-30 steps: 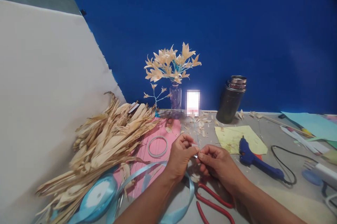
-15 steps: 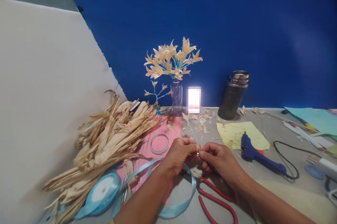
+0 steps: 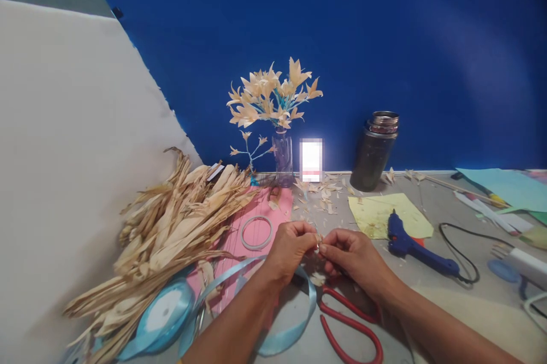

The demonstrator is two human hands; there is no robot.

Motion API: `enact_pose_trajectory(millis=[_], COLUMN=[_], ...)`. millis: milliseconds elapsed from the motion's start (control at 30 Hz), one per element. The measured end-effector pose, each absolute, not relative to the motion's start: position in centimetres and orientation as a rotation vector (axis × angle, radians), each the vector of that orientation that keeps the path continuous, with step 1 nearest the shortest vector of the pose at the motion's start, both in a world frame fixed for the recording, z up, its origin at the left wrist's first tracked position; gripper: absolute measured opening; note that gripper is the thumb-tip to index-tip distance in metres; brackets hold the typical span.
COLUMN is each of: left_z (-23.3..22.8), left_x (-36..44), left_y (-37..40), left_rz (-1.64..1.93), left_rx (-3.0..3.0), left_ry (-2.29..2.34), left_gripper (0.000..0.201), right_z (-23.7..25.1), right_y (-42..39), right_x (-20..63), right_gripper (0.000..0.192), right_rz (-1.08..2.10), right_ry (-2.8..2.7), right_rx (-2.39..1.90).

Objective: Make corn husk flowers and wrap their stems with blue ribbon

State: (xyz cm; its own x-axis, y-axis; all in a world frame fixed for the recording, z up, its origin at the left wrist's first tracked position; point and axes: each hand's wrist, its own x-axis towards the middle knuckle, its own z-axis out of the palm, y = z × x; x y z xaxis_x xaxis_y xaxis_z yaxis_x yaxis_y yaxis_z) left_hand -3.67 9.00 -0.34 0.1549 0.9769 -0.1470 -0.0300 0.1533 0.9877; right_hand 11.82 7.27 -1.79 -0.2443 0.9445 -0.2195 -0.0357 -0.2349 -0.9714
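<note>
My left hand (image 3: 289, 254) pinches a thin, pale-blue flower stem (image 3: 315, 224) between thumb and fingers. The cream petals of its flower (image 3: 304, 187) blend into the scraps behind. My right hand (image 3: 358, 258) is closed just beside it, fingertips nearly meeting the left ones; a tiny shiny bit shows between them, too small to name. Under the right hand lie scissors with red handles (image 3: 358, 327). A loop of light blue ribbon (image 3: 287, 344) curls below the left wrist, near its spool (image 3: 166, 314).
Dried corn husks (image 3: 171, 238) pile up at left, beside a roll of tape (image 3: 257, 233) on pink paper (image 3: 280, 213). A vase (image 3: 282, 162) of husk flowers and a dark flask (image 3: 374, 153) stand behind. A blue glue gun (image 3: 421, 250) rests partly on yellow paper (image 3: 371, 216).
Both hands stay pinched together at the stem, with only a slight shift of the fingers. The flower appears a little farther back among the scraps. The whole view has shifted slightly.
</note>
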Motion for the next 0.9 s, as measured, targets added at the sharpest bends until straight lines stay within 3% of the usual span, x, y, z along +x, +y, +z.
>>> enact_pose_trajectory(millis=[500, 900], left_z=[-1.1, -1.1], left_x=[-3.6, -3.6], left_y=[9.1, 8.7], left_rz=[1.05, 1.003], left_rx=[1.052, 0.919], left_ry=[1.058, 0.893], left_gripper=[0.009, 0.015], right_z=[-0.7, -0.8], right_y=[7.4, 7.5], right_x=[12.2, 12.6], right_gripper=[0.042, 0.04], right_rz=[1.698, 1.906], right_ry=[-1.341, -1.273], right_rx=[-1.116, -0.929])
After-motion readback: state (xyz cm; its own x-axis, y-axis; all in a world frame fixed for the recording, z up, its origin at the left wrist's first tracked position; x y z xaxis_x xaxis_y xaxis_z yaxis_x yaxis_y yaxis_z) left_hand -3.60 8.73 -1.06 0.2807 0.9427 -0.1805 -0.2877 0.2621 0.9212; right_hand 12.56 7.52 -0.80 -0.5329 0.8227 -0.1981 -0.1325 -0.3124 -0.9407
